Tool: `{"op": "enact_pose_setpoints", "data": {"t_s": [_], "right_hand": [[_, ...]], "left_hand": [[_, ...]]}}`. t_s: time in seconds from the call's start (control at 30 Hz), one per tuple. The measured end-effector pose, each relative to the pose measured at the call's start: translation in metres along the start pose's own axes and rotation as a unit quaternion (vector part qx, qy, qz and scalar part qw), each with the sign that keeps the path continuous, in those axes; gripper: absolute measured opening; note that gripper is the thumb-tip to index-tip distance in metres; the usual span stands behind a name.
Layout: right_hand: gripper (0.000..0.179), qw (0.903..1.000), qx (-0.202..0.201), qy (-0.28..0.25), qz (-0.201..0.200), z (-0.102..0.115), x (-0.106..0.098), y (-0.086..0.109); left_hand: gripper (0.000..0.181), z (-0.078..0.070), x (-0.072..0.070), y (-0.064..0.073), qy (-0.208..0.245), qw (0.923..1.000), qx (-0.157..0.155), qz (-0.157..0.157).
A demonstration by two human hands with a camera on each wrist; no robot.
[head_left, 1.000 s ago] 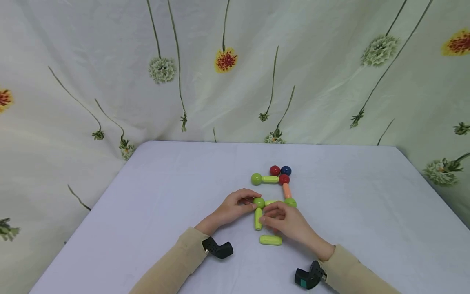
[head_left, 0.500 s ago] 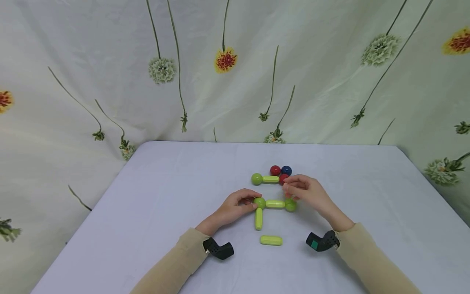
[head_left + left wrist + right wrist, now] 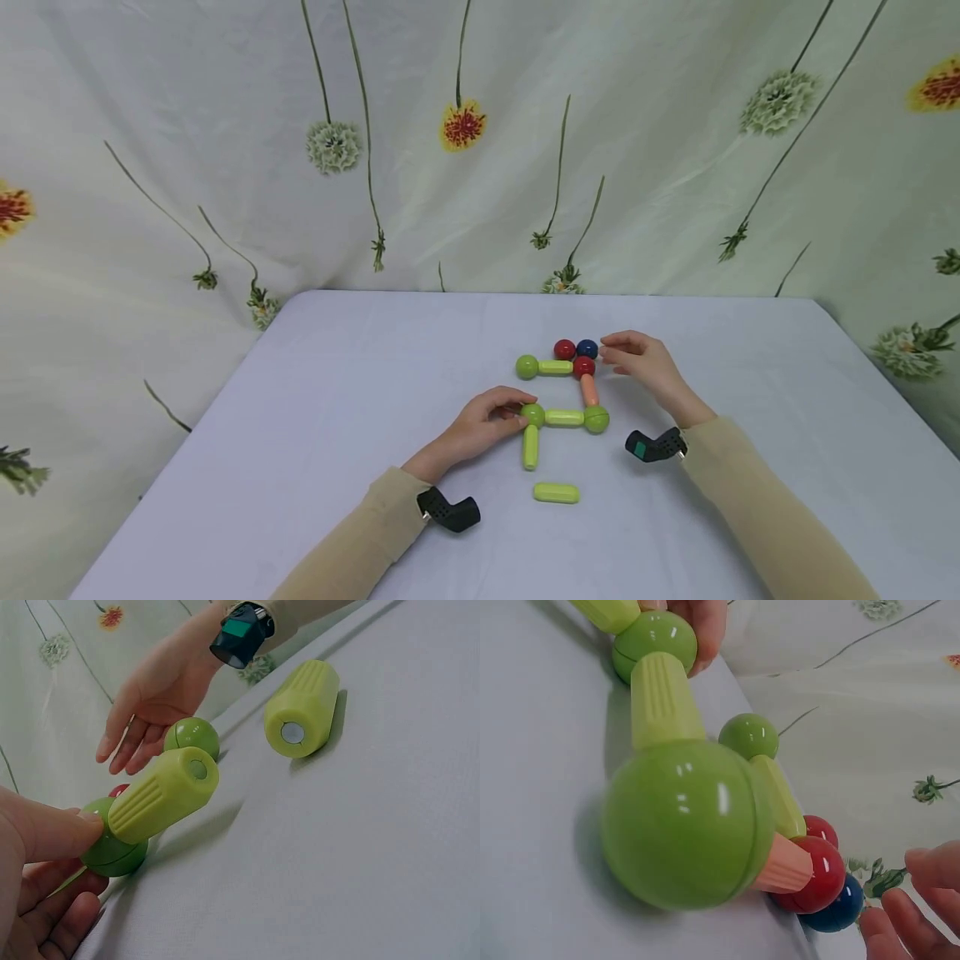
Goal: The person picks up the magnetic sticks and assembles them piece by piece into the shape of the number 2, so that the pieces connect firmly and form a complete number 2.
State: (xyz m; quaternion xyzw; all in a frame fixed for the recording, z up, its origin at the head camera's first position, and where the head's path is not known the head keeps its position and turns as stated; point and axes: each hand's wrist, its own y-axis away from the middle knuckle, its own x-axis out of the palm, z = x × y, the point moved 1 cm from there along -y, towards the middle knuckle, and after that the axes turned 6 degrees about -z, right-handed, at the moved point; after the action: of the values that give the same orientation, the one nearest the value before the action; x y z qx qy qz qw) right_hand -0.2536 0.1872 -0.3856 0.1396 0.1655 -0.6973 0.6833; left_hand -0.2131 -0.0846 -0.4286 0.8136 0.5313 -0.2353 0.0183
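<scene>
My left hand (image 3: 480,423) pinches a green ball (image 3: 533,415) between thumb and fingers. From that ball one lime magnetic rod (image 3: 531,448) points toward me, and another rod (image 3: 564,417) runs right to a second green ball (image 3: 596,419). An orange rod (image 3: 589,390) links this corner to a red ball (image 3: 583,367) farther back. From there a lime rod (image 3: 782,796) leads left to a third green ball (image 3: 527,367). My right hand (image 3: 647,363) is just right of the blue ball (image 3: 587,348), fingers loosely bent with nothing held.
A loose lime rod (image 3: 556,493) lies in front of the joined pieces. Another red ball (image 3: 565,349) sits beside the blue one at the back. The white table (image 3: 337,375) ends at a flower-printed cloth (image 3: 660,167).
My right hand has moved away from me, from near the front rods, past the orange rod, to beside the blue ball. My left hand keeps its hold on the green ball.
</scene>
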Motion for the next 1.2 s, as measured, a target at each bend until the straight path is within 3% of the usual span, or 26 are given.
{"op": "enact_pose_setpoints", "data": {"t_s": [0.3, 0.63, 0.9, 1.13, 1.2], "right_hand": [[0.041, 0.9993, 0.029, 0.02, -0.012, -0.004, 0.002, -0.019], [0.047, 0.9992, 0.005, 0.032, 0.023, -0.014, 0.005, -0.028], [0.047, 0.9974, -0.021, 0.054, 0.042, -0.019, 0.007, -0.032], [0.042, 0.9949, -0.038, 0.072, 0.06, -0.02, 0.012, -0.036], [0.041, 0.9944, -0.041, 0.075, 0.062, -0.02, 0.013, -0.037]], "left_hand": [[0.03, -0.002, 0.001, 0.0, -0.002, 1.0, -0.001, 0.0], [0.031, -0.003, 0.001, 0.001, 0.0, 1.0, 0.004, -0.006], [0.031, -0.039, -0.003, 0.009, -0.01, 1.0, 0.002, 0.001], [0.032, -0.007, 0.002, 0.002, -0.012, 0.9999, -0.003, -0.008], [0.032, -0.004, 0.002, 0.002, -0.011, 0.9999, -0.001, -0.011]]}}
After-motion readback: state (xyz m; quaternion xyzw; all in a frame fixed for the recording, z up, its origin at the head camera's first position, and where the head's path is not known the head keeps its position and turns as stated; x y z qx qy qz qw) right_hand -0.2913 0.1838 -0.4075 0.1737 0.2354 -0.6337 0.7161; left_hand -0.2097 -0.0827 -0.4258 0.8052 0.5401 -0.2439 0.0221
